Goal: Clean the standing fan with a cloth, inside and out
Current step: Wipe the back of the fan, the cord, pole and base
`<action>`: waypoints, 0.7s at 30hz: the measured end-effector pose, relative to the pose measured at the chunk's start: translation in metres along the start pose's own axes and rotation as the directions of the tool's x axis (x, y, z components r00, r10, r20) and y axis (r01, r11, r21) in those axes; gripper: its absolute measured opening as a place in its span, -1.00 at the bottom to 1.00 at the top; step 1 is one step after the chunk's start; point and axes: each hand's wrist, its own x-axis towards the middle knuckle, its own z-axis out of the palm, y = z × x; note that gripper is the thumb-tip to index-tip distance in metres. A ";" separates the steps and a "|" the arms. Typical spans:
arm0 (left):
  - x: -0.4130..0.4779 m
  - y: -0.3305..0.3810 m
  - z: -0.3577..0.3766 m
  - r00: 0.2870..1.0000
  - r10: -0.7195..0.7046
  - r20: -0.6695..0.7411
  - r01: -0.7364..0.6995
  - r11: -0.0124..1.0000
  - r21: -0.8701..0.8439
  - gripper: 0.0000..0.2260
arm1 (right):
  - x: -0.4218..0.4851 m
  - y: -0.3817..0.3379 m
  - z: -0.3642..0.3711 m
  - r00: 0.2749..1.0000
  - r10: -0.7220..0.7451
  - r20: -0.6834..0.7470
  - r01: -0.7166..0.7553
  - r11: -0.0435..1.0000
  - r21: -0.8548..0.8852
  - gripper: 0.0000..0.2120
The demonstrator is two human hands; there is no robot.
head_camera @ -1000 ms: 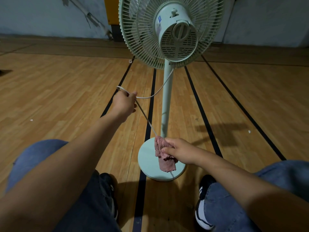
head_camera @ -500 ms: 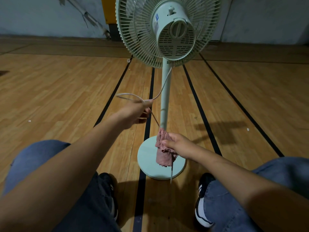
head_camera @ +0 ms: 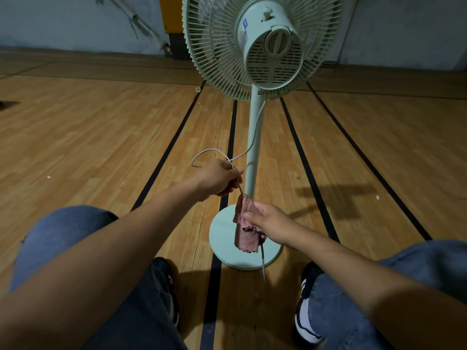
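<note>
A pale green standing fan (head_camera: 274, 51) faces away from me, its motor housing and rear grille towards me, on a thin pole above a round base (head_camera: 222, 238). Its white power cord (head_camera: 255, 132) runs down from the housing, loops to the left and passes through my left hand (head_camera: 218, 179), which grips it just left of the pole. My right hand (head_camera: 269, 221) holds a pink cloth (head_camera: 246, 232) wrapped round the cord lower down, over the base. The cord's free end hangs below the cloth.
The fan stands on a wooden floor (head_camera: 88, 137) marked with black lines. My knees in blue jeans and my black-and-white shoes (head_camera: 305, 317) flank the base. A grey wall (head_camera: 63, 21) and a yellow post run along the back.
My left hand has come down and right along the cord, close to my right hand, leaving a slack loop at its left. The cloth has risen slightly on the cord.
</note>
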 end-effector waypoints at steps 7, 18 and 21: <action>0.001 0.009 -0.003 0.975 0.007 -0.222 -0.040 0.988 -0.147 -0.66 | -0.001 -0.005 -0.001 0.995 -0.103 0.013 0.102 0.994 0.044 -0.81; 0.017 0.008 -0.050 0.882 -0.091 -0.463 -0.072 0.944 -0.323 -0.67 | -0.005 0.003 0.005 0.990 -0.022 0.141 0.033 0.997 -0.072 -0.80; 0.017 0.010 -0.061 0.855 -0.078 -0.513 -0.133 0.923 -0.362 -0.68 | -0.004 0.005 0.009 0.992 -0.033 0.125 0.041 0.997 -0.064 -0.80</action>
